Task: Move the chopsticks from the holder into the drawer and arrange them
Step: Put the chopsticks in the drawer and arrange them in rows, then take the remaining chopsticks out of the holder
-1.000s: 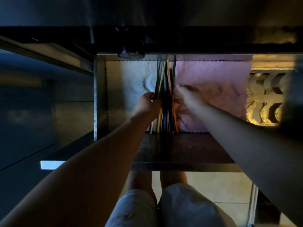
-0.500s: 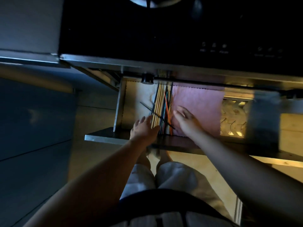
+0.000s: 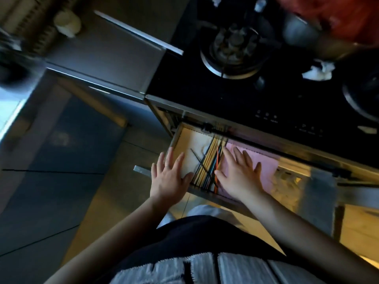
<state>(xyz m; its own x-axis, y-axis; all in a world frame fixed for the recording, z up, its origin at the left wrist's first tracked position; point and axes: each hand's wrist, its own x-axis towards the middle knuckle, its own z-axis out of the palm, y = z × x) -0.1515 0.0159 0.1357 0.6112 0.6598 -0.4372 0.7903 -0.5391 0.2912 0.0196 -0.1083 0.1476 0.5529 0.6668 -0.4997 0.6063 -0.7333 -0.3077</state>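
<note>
The metal drawer [image 3: 141,171] under the stove stands pulled out. A bundle of chopsticks [image 3: 207,162], wooden, black, blue and orange, lies lengthwise in it between a white liner and a pink cloth [image 3: 264,165]. One black stick lies crossed over the others. My left hand [image 3: 169,177] is spread flat just left of the bundle, fingers apart, holding nothing. My right hand [image 3: 239,175] lies flat on the pink cloth at the bundle's right side, also empty. No chopstick holder is identifiable.
A black gas hob [image 3: 233,50] with two burners sits above the drawer, with a crumpled white tissue [image 3: 317,71] on it. A steel counter [image 3: 106,52] extends to the left. Grey cabinet fronts [image 3: 61,150] are lower left. A cutlery compartment [image 3: 291,181] lies right of the cloth.
My view has risen from inside the drawer to above the stove. Both hands have let go of the bundle and now lie spread flat beside it; one black stick lies crossed.
</note>
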